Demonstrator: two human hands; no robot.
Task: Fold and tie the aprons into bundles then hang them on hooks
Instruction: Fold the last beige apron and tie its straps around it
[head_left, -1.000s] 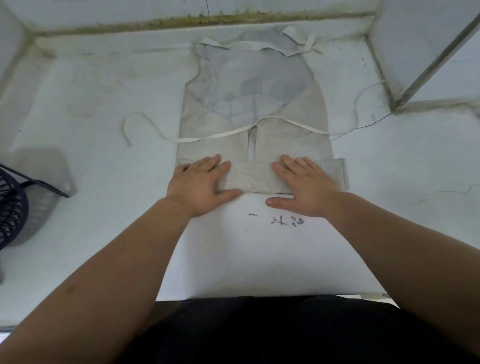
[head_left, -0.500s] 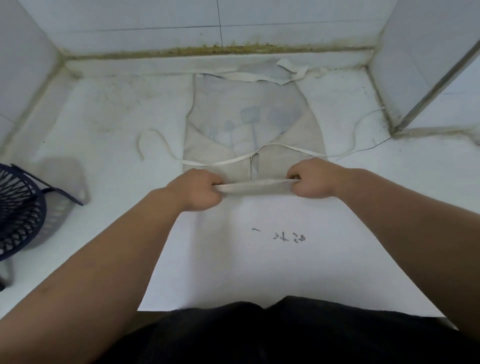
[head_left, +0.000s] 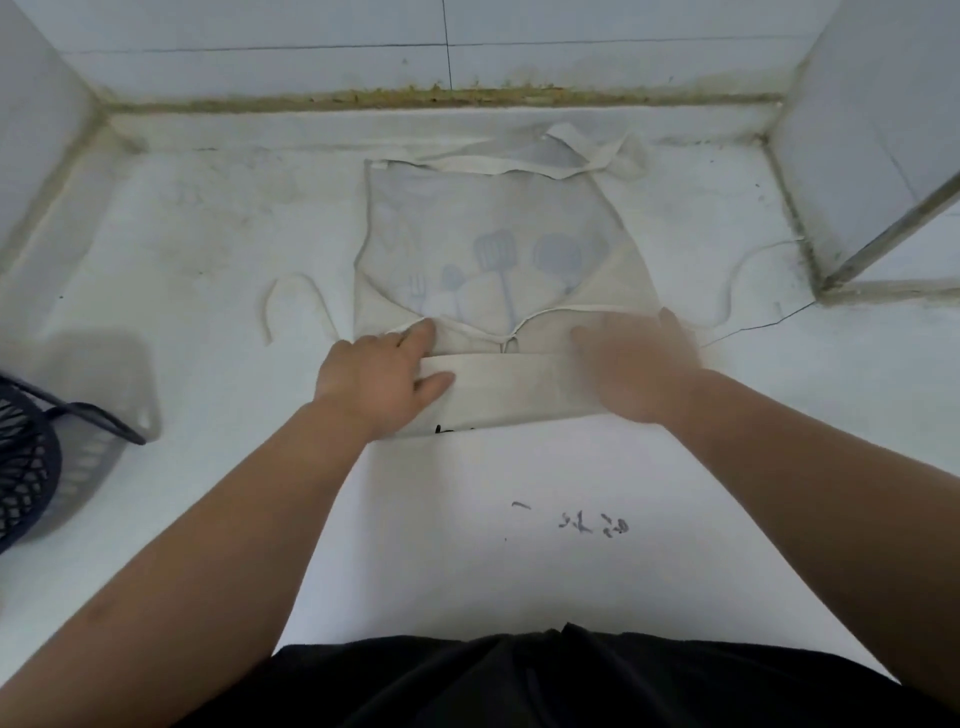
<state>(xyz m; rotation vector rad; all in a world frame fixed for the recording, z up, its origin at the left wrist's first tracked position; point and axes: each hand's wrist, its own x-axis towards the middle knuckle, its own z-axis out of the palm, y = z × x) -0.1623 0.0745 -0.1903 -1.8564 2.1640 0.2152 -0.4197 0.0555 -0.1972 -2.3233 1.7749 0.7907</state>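
Note:
A beige apron (head_left: 498, 223) with a faint print of kitchen tools lies flat on the white counter, bib pointing away from me. Its near end is folded into a flat band (head_left: 514, 387). My left hand (head_left: 376, 376) rests on the band's left end, fingers straight and reaching past the fold, thumb lying on the band. My right hand (head_left: 634, 371) is blurred and lies flat on the band's right end. A thin waist tie (head_left: 597, 307) crosses the apron just beyond my fingers. The neck strap (head_left: 566, 161) is bunched at the far end.
A dark blue mesh basket (head_left: 23, 467) stands at the left edge. A white sheet (head_left: 519, 561) with small scribbles lies between the apron and me. Tiled walls close the back and both sides. A metal frame (head_left: 893, 228) stands at the right. Loose tie ends (head_left: 291, 306) trail beside the apron.
Half a second ago both hands gripped the apron's rolled near edge. They have turned it over away from me and now lie flat on the folded band.

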